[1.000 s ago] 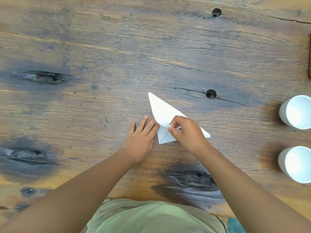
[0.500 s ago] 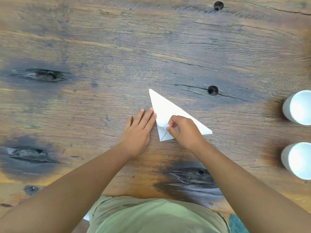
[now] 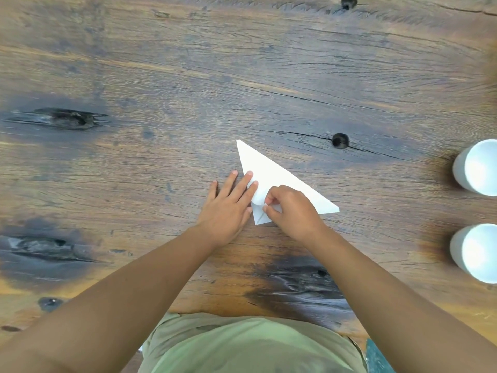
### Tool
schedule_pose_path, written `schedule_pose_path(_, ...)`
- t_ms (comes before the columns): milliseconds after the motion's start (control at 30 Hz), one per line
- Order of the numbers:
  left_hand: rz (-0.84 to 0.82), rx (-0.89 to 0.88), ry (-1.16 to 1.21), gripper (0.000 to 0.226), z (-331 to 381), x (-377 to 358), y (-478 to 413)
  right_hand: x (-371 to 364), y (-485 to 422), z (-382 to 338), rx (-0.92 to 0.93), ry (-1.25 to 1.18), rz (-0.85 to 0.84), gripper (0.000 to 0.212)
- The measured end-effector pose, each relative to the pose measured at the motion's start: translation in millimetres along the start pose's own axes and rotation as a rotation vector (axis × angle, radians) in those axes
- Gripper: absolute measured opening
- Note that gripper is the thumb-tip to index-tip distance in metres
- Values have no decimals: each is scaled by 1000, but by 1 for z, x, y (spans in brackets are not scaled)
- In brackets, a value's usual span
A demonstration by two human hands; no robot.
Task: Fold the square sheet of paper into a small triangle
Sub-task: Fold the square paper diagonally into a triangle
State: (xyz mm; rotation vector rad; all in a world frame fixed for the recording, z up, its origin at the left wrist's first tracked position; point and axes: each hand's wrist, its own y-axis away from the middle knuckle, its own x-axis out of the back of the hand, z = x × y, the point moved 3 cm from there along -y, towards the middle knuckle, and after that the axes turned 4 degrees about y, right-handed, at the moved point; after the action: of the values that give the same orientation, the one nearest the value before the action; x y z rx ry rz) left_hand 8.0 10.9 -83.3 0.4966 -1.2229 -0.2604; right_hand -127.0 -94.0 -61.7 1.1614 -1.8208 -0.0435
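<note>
Looking down: left hand (image 3: 228,208) flat, fingers pinning the paper (image 3: 271,173), already a triangle at the table's (image 3: 161,76) centre. Right hand (image 3: 293,211) pinches a curled flap at 6 o'clock; crease likely unfinished. Two cups (image 3: 476,168) at 3 o'clock.

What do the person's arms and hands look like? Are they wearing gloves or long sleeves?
No gloves and no long sleeves. Both forearms are bare right down to the wrists. The left hand and right hand are bare too, with no rings, watch or bracelets showing. The nails on the fingers look short and plain. Lower down, the person wears a light green top.
</note>
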Motion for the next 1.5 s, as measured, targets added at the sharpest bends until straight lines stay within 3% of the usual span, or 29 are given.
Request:
schedule_pose_path(133,16,-3,31,59,-1,-2,-1,-2,-1,-4,2,2,-47,21)
schedule_pose_path(400,28,-5,36,58,-1,-4,-1,-3,0,-5,-7,-2,-59,27)
schedule_pose_path(700,36,12,53,56,0,-3,0,-12,5,-4,-5,30,-108,24)
schedule_pose_path(1033,56,9,52,55,-3,-7,-1,-27,8,2,-33,12,-29,8)
schedule_pose_path(1500,59,12,63,55,0,-5,0,-34,14,1,39,7,-57,21)
